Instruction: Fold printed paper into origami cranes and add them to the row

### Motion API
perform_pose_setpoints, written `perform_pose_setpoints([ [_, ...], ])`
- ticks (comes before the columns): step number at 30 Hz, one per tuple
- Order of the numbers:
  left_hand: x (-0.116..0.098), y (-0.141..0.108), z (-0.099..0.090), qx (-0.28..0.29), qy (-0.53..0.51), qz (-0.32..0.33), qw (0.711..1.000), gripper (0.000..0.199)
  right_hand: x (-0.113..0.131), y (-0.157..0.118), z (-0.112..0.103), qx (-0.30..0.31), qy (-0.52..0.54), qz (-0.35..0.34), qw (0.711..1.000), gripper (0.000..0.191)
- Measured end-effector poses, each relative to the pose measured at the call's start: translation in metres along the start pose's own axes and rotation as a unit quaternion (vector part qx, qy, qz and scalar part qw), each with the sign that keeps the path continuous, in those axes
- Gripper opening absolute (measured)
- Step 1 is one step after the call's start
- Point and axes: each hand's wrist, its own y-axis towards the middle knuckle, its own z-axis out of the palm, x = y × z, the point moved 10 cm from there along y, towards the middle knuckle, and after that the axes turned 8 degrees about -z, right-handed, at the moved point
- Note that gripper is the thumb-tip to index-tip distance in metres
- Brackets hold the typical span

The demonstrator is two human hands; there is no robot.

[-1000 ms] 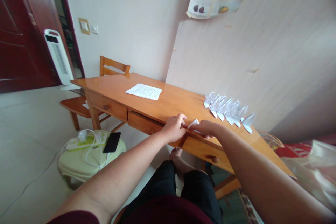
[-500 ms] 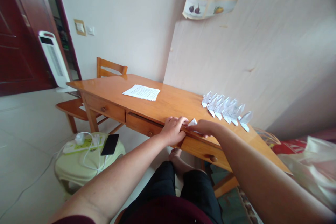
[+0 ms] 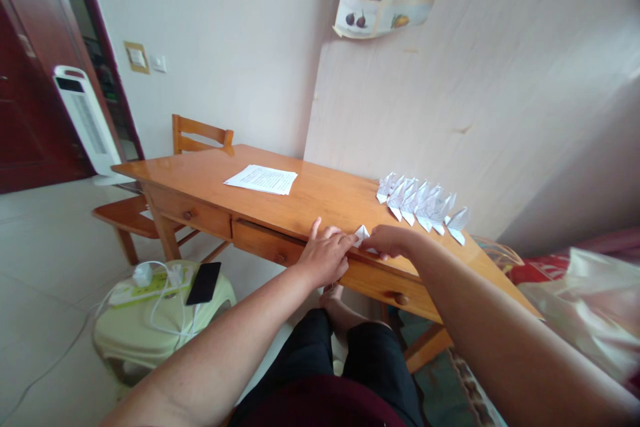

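Observation:
A small piece of folded white paper (image 3: 362, 233) lies at the front edge of the wooden desk, its pointed tip facing the wall. My left hand (image 3: 326, 255) rests palm down at its left side, fingertips touching the paper, with one digit raised apart from the others. From the right, my right hand (image 3: 391, 241) has its fingers bent and pressed together on the paper, covering that side of it. Farther right, several folded paper pieces (image 3: 419, 203) stand in rows on the desk.
A stack of printed sheets (image 3: 261, 179) lies on the desk (image 3: 320, 193). Below, one drawer (image 3: 267, 241) is slightly pulled out. At the left, a stool (image 3: 135, 333) carries a power strip (image 3: 145, 285), cables and a phone (image 3: 204, 283). Plastic bags (image 3: 585, 307) are at the right.
My left hand has flattened, and one digit now sticks up away from the paper. The right hand stays on the paper. The whole view has shifted slightly.

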Motion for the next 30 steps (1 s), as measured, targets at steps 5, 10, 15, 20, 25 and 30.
perform_pose_setpoints([
  [5, -0.006, 0.000, -0.001, -0.002, 0.025, 0.007, 1.000, 0.048, -0.005, -0.003, 0.000, 0.009, 0.007, 0.003, 1.000, 0.035],
  [10, -0.009, -0.001, -0.001, 0.002, 0.038, 0.015, 0.999, 0.047, -0.008, -0.001, -0.005, 0.011, 0.000, 0.010, 1.000, 0.035],
  [15, -0.011, -0.001, -0.001, 0.007, 0.043, 0.022, 0.999, 0.048, -0.018, 0.000, -0.005, 0.006, 0.002, 0.020, 1.000, 0.035],
  [20, -0.010, -0.001, 0.000, 0.009, 0.039, 0.016, 0.999, 0.046, -0.028, -0.001, 0.000, 0.004, 0.022, 0.024, 0.999, 0.035],
  [25, -0.009, -0.002, 0.002, 0.015, 0.024, 0.012, 1.000, 0.047, -0.035, -0.001, 0.004, 0.004, 0.056, 0.017, 0.998, 0.035],
  [30, -0.006, -0.002, 0.005, 0.014, 0.017, 0.001, 1.000, 0.050, -0.036, -0.007, 0.007, -0.016, 0.110, -0.002, 0.994, 0.035],
])
